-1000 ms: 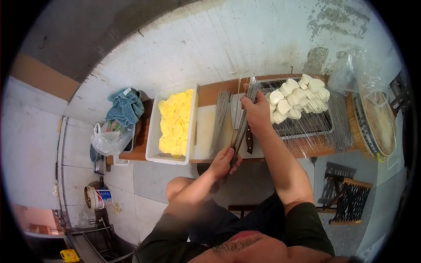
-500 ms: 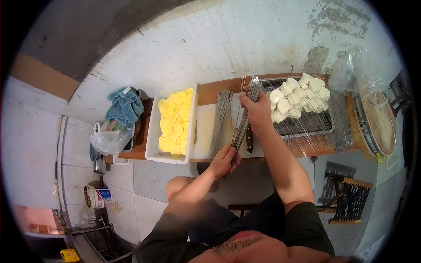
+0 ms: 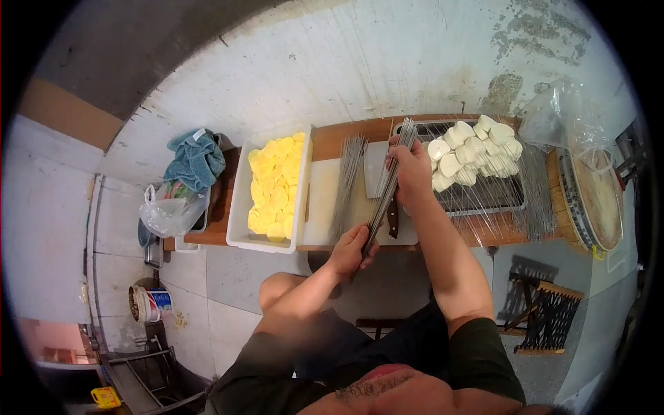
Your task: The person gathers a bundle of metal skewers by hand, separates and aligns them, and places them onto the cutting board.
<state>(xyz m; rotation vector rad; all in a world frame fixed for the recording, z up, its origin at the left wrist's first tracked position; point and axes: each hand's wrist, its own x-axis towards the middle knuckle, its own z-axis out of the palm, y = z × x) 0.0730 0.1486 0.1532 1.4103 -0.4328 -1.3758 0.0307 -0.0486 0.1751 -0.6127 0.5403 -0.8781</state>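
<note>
A bundle of thin metal skewers (image 3: pixel 383 200) slants between my hands. My left hand (image 3: pixel 354 252) is wrapped round its lower end, and my right hand (image 3: pixel 409 173) grips it near the top. Behind the bundle a cleaver with a dark wooden handle (image 3: pixel 393 218) lies on the cutting board (image 3: pixel 321 200). More skewers (image 3: pixel 348 183) lie on the board, left of the held bundle. To the right, white round slices (image 3: pixel 477 151) threaded on skewers rest over a metal tray (image 3: pixel 484 200). Yellow round slices (image 3: pixel 275 187) fill a white bin (image 3: pixel 299 207) on the left.
A blue towel (image 3: pixel 196 160) and a plastic bag (image 3: pixel 169 211) sit at the table's left end. Loose skewers (image 3: pixel 538 194) and a round wooden board (image 3: pixel 595 197) are at the right end. On the floor are a bucket (image 3: pixel 151 304) and a folding stool (image 3: pixel 550 317).
The view has shifted slightly. Both hands keep their hold on the skewer bundle, and a few skewers that stuck out to its left now lie closer to it.
</note>
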